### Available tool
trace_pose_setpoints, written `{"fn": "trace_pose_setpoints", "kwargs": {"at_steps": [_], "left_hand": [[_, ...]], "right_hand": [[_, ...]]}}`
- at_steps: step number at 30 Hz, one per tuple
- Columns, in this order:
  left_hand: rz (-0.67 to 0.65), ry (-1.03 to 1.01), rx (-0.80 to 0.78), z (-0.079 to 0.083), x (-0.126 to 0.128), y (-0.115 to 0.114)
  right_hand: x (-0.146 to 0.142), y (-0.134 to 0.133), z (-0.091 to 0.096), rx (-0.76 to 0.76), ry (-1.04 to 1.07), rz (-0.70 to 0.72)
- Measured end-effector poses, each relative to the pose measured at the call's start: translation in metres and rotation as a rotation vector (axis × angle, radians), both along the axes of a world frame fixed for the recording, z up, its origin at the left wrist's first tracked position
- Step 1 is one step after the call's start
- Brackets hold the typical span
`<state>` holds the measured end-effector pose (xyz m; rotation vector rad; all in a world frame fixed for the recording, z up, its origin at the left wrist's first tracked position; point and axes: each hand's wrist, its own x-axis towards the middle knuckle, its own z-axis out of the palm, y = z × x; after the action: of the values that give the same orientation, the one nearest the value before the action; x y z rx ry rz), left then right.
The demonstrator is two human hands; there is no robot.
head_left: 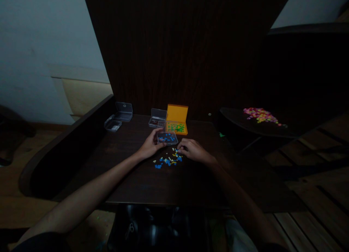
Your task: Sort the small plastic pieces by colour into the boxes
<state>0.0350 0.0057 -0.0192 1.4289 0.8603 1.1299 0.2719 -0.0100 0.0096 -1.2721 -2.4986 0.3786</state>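
My left hand (152,146) grips the left side of a clear plastic box (176,143) with small blue pieces (168,137) in it. In front of the box lies a loose scatter of tiny blue, yellow and whitish pieces (169,160) on the dark wooden desk (131,186). At the right edge of this scatter, close to the box's right corner, my right hand (193,150) has its fingers curled and pinched together. What sits between those fingertips is too small and dark to make out.
Behind the held box stand an open orange box (177,113) with green pieces and an open clear case (158,114) with dark bits. Open clear cases (124,114) stand at the back left. Colourful pieces (261,115) lie on a side shelf. A raised panel (71,143) borders the left.
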Motion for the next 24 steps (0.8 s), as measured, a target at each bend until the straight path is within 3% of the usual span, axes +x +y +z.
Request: {"fn": "trace_pose_setpoints", "kwargs": {"at_steps": [10,15,19,24], "left_hand": [[0.009,0.001,0.025,-0.001,0.001,-0.001],[0.009,0.007,0.023,-0.001,0.001,0.0],[-0.013,-0.005,0.006,0.001,0.002,-0.003],[-0.049,-0.029,-0.021,0.0,0.009,-0.012]], "right_hand": [[-0.005,-0.006,0.003,0.037,-0.073,0.032],[-0.007,-0.008,0.01,0.04,0.135,0.072],[-0.007,-0.006,0.015,0.099,0.342,0.004],[-0.011,-0.003,0.011,0.124,0.375,-0.054]]}}
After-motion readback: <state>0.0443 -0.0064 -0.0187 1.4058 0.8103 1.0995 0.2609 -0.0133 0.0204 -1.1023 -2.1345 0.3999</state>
